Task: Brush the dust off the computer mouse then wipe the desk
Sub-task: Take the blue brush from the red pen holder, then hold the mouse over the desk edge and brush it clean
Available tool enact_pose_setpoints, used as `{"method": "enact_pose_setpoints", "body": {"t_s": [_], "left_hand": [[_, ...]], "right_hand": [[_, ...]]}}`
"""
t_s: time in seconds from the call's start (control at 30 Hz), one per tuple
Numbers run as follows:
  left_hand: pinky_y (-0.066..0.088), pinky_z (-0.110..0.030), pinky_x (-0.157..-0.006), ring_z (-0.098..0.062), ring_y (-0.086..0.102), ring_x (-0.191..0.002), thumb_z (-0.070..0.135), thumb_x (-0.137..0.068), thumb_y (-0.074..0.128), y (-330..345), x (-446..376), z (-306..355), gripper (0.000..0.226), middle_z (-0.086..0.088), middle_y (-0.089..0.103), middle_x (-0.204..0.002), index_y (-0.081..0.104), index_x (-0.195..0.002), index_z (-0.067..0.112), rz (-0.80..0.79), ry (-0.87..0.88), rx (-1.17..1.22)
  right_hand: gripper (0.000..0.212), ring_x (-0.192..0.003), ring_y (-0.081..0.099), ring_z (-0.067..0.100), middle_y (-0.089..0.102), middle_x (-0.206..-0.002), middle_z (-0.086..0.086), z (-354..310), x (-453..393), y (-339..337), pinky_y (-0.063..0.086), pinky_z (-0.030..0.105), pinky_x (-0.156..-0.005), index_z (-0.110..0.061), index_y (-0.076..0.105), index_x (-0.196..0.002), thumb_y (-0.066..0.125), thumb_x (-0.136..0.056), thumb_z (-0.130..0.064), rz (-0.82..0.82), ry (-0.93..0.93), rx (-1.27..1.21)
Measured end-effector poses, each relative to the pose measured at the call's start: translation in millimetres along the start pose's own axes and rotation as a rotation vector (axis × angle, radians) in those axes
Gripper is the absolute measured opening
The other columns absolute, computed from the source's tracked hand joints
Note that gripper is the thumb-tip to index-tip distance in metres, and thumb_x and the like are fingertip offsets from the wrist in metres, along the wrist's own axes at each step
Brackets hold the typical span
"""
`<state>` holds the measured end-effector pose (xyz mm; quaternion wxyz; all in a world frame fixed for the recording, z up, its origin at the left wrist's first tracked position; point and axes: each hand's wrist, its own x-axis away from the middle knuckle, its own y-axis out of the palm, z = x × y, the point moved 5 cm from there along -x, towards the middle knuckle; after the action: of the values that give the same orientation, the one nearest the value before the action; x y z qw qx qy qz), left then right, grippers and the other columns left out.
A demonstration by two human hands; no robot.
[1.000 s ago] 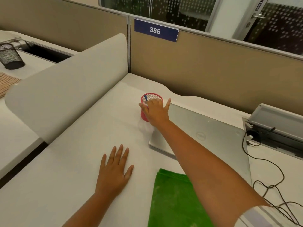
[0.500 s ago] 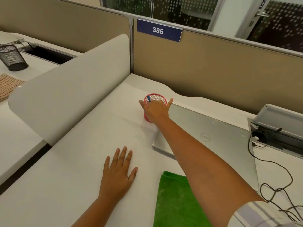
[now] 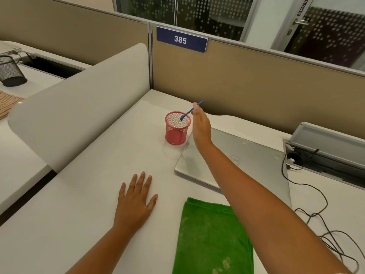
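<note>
A small blue brush point(image 3: 190, 111) is pinched in the right hand point(image 3: 200, 125), tilted, its white bristle end above a red mesh cup point(image 3: 177, 128) near the desk's point(image 3: 88, 194) back edge. The left hand point(image 3: 135, 202) lies flat, fingers spread, beside a green cloth point(image 3: 212, 236) at the front edge.

Two mesh cups point(image 3: 177, 128), one laptop point(image 3: 254, 165)

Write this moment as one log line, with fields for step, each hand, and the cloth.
step: taking brush from red mesh cup | right hand: pinches brush | left hand: flat on desk | green cloth: lying on desk, untouched
</note>
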<state>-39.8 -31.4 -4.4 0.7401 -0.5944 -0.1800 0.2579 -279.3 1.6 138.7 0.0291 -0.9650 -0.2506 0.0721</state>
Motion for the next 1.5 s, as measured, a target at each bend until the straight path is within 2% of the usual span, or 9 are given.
{"method": "enact_pose_setpoints", "body": {"t_s": [0.17, 0.3, 0.47, 0.6, 0.77, 1.03, 1.2, 1.37, 1.5], "left_hand": [[-0.003, -0.040, -0.113, -0.011, -0.014, -0.137, 0.067, -0.067, -0.029, 2.6, -1.3, -2.6, 0.089, 0.004, -0.004, -0.154, -0.006, -0.143, 0.028, -0.027, -0.014, -0.036], [0.001, -0.042, -0.113, -0.016, -0.004, -0.141, 0.070, -0.071, -0.019, -0.2, -0.9, 0.7, 0.090, 0.003, 0.000, -0.154, 0.003, -0.146, 0.025, -0.033, 0.001, -0.020], [0.000, -0.041, -0.113, -0.017, -0.002, -0.141, 0.062, -0.077, -0.006, -1.8, 0.7, 2.8, 0.080, 0.002, 0.001, -0.154, 0.004, -0.146, 0.024, -0.045, 0.002, -0.039], [0.002, -0.043, -0.114, -0.017, -0.004, -0.141, 0.052, -0.093, 0.016, -1.9, 1.2, 3.9, 0.063, 0.001, -0.001, -0.155, -0.002, -0.145, 0.021, -0.070, -0.001, -0.038], [0.004, -0.045, -0.112, -0.020, 0.003, -0.141, 0.044, -0.094, 0.027, -4.2, 18.2, 17.8, 0.060, 0.000, 0.009, -0.154, 0.007, -0.146, 0.019, -0.042, -0.021, 0.020], [0.000, -0.049, -0.111, -0.016, 0.001, -0.141, 0.046, -0.095, 0.024, 5.3, 49.4, 73.2, 0.059, 0.003, 0.007, -0.155, 0.008, -0.146, 0.022, -0.062, -0.067, 0.202], [0.004, -0.050, -0.112, -0.015, 0.002, -0.141, 0.050, -0.092, 0.024, 4.5, 70.0, 134.3, 0.061, 0.004, 0.009, -0.154, 0.011, -0.146, 0.023, -0.028, 0.052, 0.271], [0.000, -0.047, -0.112, -0.013, -0.005, -0.139, 0.065, -0.080, 0.002, 7.9, 94.8, 205.3, 0.078, 0.008, -0.002, -0.150, 0.006, -0.145, 0.023, -0.025, 0.253, 0.189], [-0.007, -0.042, -0.112, -0.011, -0.015, -0.137, 0.072, -0.073, -0.013, 21.2, 118.4, 259.6, 0.082, 0.007, -0.011, -0.149, -0.007, -0.141, 0.026, -0.075, 0.357, 0.128]], "right_hand": [[0.041, -0.131, 0.037, 0.015, 0.042, -0.143, 0.004, 6.7, 20.7, -43.1, 0.027, 0.018, -0.101, -0.013, 0.041, -0.138, 0.032, -0.100, -0.027, 0.052, 0.044, 0.001], [0.040, -0.127, 0.045, 0.023, 0.049, -0.138, 0.010, 24.7, 45.8, -84.2, 0.035, 0.035, -0.108, -0.011, 0.047, -0.134, 0.040, -0.098, -0.026, 0.133, 0.105, 0.067], [0.019, -0.107, 0.060, 0.021, 0.063, -0.106, 0.002, 57.0, 90.6, -132.4, 0.050, 0.034, -0.089, -0.019, 0.063, -0.098, 0.062, -0.086, -0.034, 0.283, 0.355, -0.272], [0.036, -0.102, 0.059, 0.015, 0.058, -0.111, -0.004, 77.6, 126.6, -162.8, 0.051, 0.032, -0.086, -0.017, 0.058, -0.116, 0.058, -0.088, -0.038, 0.316, 0.461, -0.300], [0.034, -0.103, 0.058, 0.017, 0.056, -0.119, 0.003, 87.9, 161.1, -199.3, 0.051, 0.032, -0.086, -0.012, 0.056, -0.121, 0.056, -0.091, -0.028, 0.355, 0.529, -0.306], [0.013, -0.094, 0.067, 0.024, 0.060, -0.102, 0.007, 84.9, 200.4, -250.5, 0.052, 0.033, -0.079, -0.013, 0.064, -0.087, 0.052, -0.091, -0.018, 0.379, 0.551, -0.314], [0.022, -0.101, 0.063, 0.026, 0.062, -0.113, 0.008, 76.5, 222.1, -294.6, 0.053, 0.034, -0.080, -0.007, 0.061, -0.113, 0.051, -0.093, -0.012, 0.391, 0.484, -0.283], [0.011, -0.082, 0.067, 0.021, 0.067, -0.105, 0.013, 68.3, 240.2, -352.8, 0.056, 0.029, -0.066, -0.013, 0.058, -0.095, 0.060, -0.087, -0.007, 0.496, 0.496, -0.295], [0.038, -0.076, 0.068, 0.019, 0.065, -0.098, 0.014, 66.9, 256.3, -405.1, 0.057, 0.027, -0.061, -0.018, 0.045, -0.106, 0.068, -0.080, -0.004, 0.640, 0.510, -0.328]]}}
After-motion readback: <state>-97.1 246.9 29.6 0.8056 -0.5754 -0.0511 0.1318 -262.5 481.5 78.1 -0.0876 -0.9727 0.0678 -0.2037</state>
